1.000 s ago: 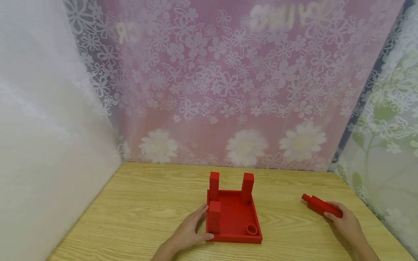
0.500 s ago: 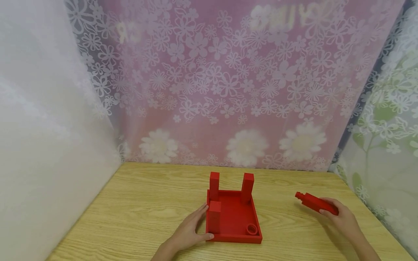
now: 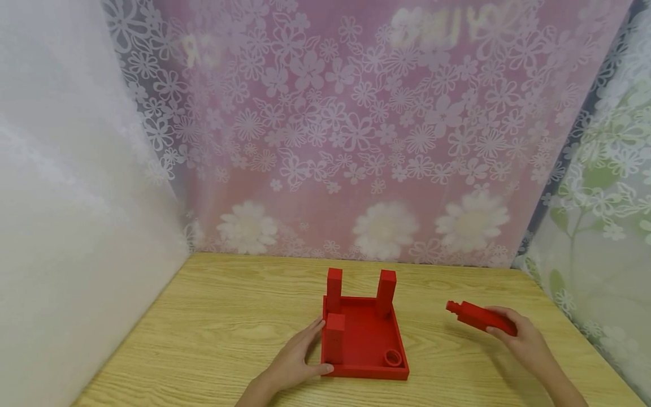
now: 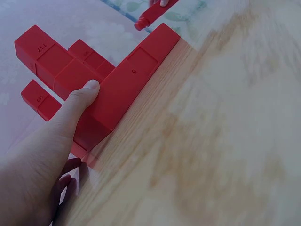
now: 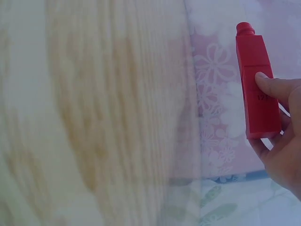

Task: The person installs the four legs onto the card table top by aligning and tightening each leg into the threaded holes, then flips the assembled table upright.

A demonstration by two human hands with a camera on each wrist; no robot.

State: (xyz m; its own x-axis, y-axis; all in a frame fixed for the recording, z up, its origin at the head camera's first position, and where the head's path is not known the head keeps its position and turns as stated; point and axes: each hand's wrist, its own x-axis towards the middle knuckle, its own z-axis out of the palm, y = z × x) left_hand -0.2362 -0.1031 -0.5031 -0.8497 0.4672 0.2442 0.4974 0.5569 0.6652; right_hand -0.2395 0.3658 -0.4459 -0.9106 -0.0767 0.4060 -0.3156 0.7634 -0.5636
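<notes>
A shallow red tray-like base point(image 3: 362, 339) lies on the table, with three square red legs standing at its corners, one being the near-left leg point(image 3: 334, 339). A raised round socket point(image 3: 393, 364) occupies the near-right corner. My left hand point(image 3: 290, 359) holds the base's near-left corner, thumb on the front wall and fingers along the left side. Above the table at right, my right hand point(image 3: 524, 342) grips a loose square red leg point(image 3: 475, 317). Its threaded end points left toward the base. In the right wrist view, the thumb point(image 5: 270, 87) presses the leg's numbered face.
The wood-grain table point(image 3: 229, 305) extends on both sides of the base. A pink flowered curtain point(image 3: 325, 141) hangs behind it, a pale sheet point(image 3: 76, 198) at left and a green-leaf patterned sheet point(image 3: 605, 243) at right.
My right hand has moved left with the leg, bringing its threaded end nearer the base and turning it slightly. The left hand and base have stayed in place.
</notes>
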